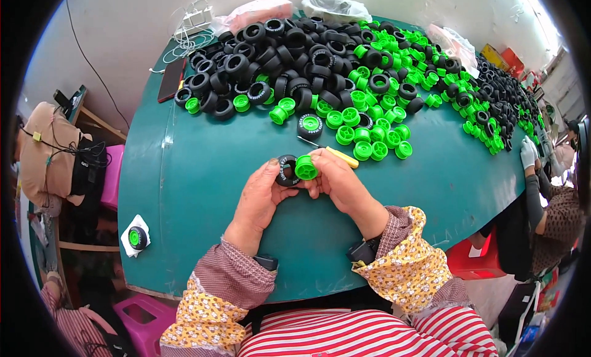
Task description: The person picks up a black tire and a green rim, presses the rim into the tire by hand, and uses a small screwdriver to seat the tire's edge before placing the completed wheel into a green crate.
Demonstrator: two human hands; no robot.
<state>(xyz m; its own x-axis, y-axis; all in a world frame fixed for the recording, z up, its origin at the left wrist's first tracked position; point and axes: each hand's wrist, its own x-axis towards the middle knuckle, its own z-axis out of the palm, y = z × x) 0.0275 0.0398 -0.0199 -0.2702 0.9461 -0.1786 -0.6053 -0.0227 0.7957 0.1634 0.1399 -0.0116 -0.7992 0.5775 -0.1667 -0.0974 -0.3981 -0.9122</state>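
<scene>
Over the middle of the green table [203, 258], my left hand [257, 197] is closed on a black toy tyre [284, 175] with pale lettering. Beside it my right hand [338, 180] grips a bright green wheel rim [306, 167], its spoked face showing. The rim and tyre are side by side, very close; whether they touch I cannot tell. Just beyond my right hand lies a screwdriver with a yellow handle [342, 157], its thin shaft pointing left. A tyre fitted with a green rim [310, 126] stands just past it.
A large heap of black tyres [265, 61] and loose green rims [363, 135] covers the far side. A fitted wheel [137, 237] rests on white paper at the left edge. A dark phone [172, 80] lies far left. At right, a person's gloved hand [528, 152] is at the table edge.
</scene>
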